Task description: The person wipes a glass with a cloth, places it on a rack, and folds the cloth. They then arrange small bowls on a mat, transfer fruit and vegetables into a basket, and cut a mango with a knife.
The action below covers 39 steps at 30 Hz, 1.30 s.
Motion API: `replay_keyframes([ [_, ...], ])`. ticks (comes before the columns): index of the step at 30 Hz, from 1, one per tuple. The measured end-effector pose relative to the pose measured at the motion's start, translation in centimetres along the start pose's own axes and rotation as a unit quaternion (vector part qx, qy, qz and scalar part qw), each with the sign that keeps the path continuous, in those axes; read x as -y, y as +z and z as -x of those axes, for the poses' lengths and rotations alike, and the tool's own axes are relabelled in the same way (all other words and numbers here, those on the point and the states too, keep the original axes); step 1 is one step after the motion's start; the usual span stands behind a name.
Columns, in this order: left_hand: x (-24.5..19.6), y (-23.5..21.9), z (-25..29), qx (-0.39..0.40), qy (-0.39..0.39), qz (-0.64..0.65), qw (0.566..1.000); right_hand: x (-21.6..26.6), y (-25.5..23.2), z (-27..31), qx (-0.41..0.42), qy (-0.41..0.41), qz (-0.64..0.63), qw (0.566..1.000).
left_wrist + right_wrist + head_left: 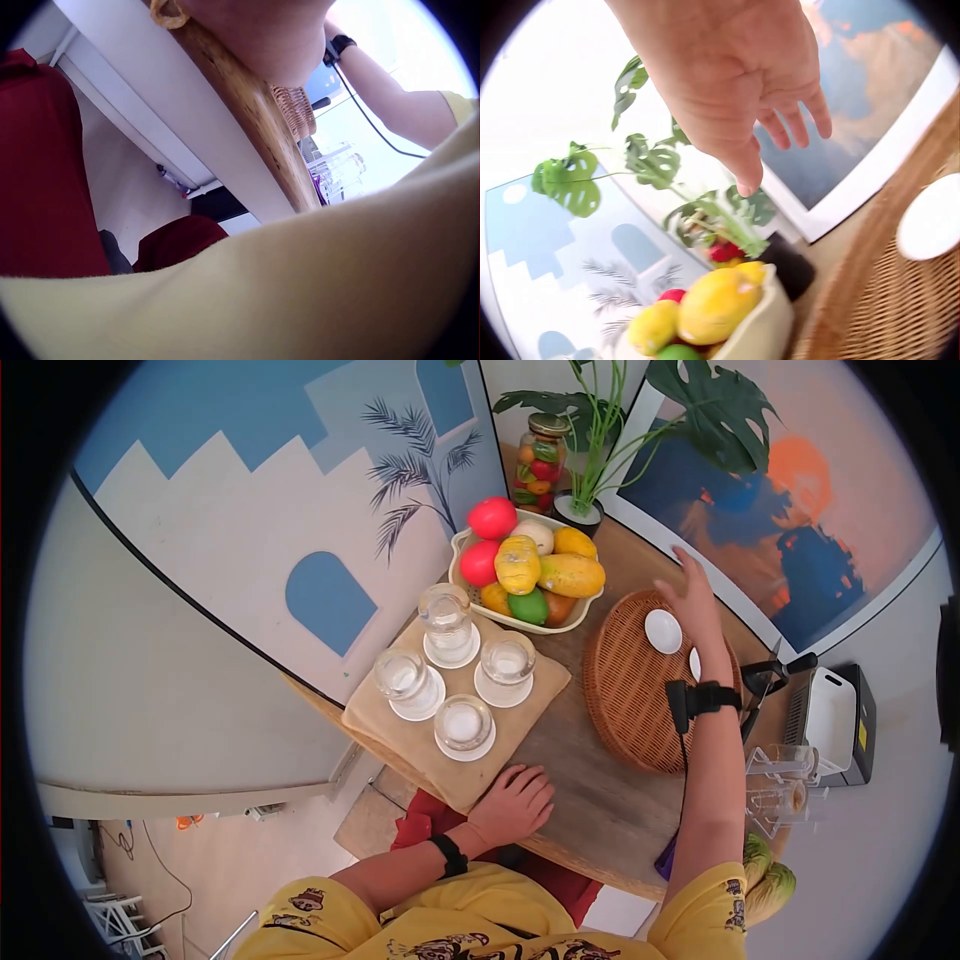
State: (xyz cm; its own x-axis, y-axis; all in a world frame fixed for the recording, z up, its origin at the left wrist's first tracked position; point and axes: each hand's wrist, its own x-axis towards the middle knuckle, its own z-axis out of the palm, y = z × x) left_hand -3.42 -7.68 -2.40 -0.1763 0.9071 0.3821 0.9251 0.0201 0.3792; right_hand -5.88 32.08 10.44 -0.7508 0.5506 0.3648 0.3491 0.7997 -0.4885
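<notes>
Rough weave and dull grain beside gloss and clear shine.
Right of centre in the head view, a round brown wicker tray [625, 695] shows coarse weave under a smooth, small white round dish [663, 631]. Left of centre, glossy clear glass cups [465, 720] stand above matt beige cloth [420, 755]; the brown wooden tabletop [600, 800] looks dull-grained, the cream plastic-looking basket [548, 628] smooth.
</notes>
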Motion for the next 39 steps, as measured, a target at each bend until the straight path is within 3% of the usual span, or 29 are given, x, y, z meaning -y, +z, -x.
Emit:
replay_keyframes([
  [3, 0.0, -0.1, 0.0, -0.004, 0.004, -0.002, 1.000, 7.4, 1.7, -4.5, 0.065, -0.107, -0.070, 0.990],
  [4, 0.0, -0.2, 0.1, -0.003, 0.004, 0.000, 1.000, 9.1, 2.9, -5.8, 0.066, -0.112, -0.070, 0.989],
  [6, 0.1, -0.1, 0.2, -0.006, 0.007, -0.003, 1.000, 12.1, 5.0, -8.3, 0.176, -0.110, -0.131, 0.969],
  [7, 0.2, 0.0, 0.2, -0.006, 0.011, -0.004, 1.000, 12.9, 6.2, -9.5, 0.177, -0.115, -0.132, 0.969],
  [9, 0.2, 0.1, 0.3, -0.008, 0.009, -0.005, 1.000, 13.5, 9.4, -11.5, 0.226, -0.140, -0.072, 0.961],
  [13, 0.3, 0.1, 0.4, -0.013, 0.005, 0.006, 1.000, 14.4, 13.2, -13.5, 0.294, -0.110, -0.007, 0.950],
  [19, 0.3, -0.2, 0.2, -0.012, 0.003, 0.015, 1.000, 14.3, 16.1, -14.4, 0.315, -0.111, -0.021, 0.942],
  [27, 0.4, -0.1, 0.4, -0.012, 0.009, 0.005, 1.000, 14.7, 14.7, -13.8, 0.270, -0.131, -0.082, 0.950],
  [29, 0.4, -0.2, 0.0, -0.012, 0.011, 0.013, 1.000, 14.0, 12.3, -12.8, 0.129, -0.183, -0.185, 0.957],
  [30, 0.5, -0.3, 0.1, -0.005, 0.015, 0.001, 1.000, 13.3, 10.6, -12.0, 0.110, -0.173, -0.201, 0.958],
  [35, 0.3, -0.2, 0.0, 0.014, 0.021, 0.013, 1.000, 3.6, 3.1, -5.8, -0.001, -0.128, -0.082, 0.988],
  [37, 0.3, 0.1, 0.0, 0.010, 0.008, 0.014, 1.000, -1.4, 1.4, -2.5, -0.035, -0.013, -0.137, 0.990],
  [39, 0.3, 0.1, 0.0, 0.010, 0.013, 0.018, 1.000, -4.9, 0.4, 1.0, -0.038, 0.026, -0.106, 0.993],
])
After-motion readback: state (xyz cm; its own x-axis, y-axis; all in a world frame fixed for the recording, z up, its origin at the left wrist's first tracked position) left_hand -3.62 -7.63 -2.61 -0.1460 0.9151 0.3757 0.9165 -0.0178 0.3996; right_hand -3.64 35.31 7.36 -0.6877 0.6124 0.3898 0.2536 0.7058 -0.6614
